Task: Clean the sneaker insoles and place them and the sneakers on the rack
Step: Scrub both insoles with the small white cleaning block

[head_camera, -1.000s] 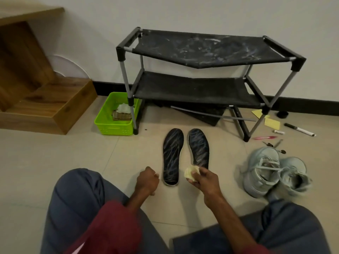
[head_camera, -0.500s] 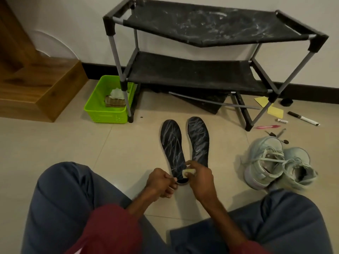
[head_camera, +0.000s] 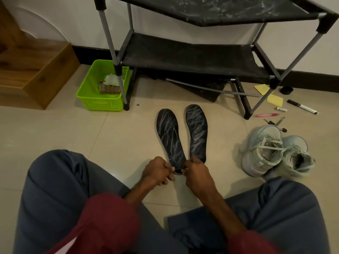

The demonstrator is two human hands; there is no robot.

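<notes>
Two black insoles with pale scribble marks lie side by side on the tiled floor, the left insole [head_camera: 169, 136] and the right insole [head_camera: 197, 131]. My left hand [head_camera: 157, 171] pinches the heel end of the left insole. My right hand [head_camera: 198, 173] is closed around a pale tissue wad, of which only a sliver shows, and rests on the heel ends of both insoles. Two pale mint sneakers [head_camera: 264, 151] sit together on the floor to the right. The black two-shelf rack [head_camera: 183, 57] stands against the wall behind the insoles, its shelves dusty and bare.
A green basket [head_camera: 91, 99] with a tissue pack sits by the rack's left leg. A wooden step [head_camera: 36, 70] is at far left. A loose rod [head_camera: 211, 88] lies under the rack. Sticky notes [head_camera: 274, 99], a marker [head_camera: 302, 107] and pens lie right of it. My knees frame the bottom.
Both hands came together at the heel of the left insole. My right hand lowered the tissue wad onto it, and my head moved closer and lower.
</notes>
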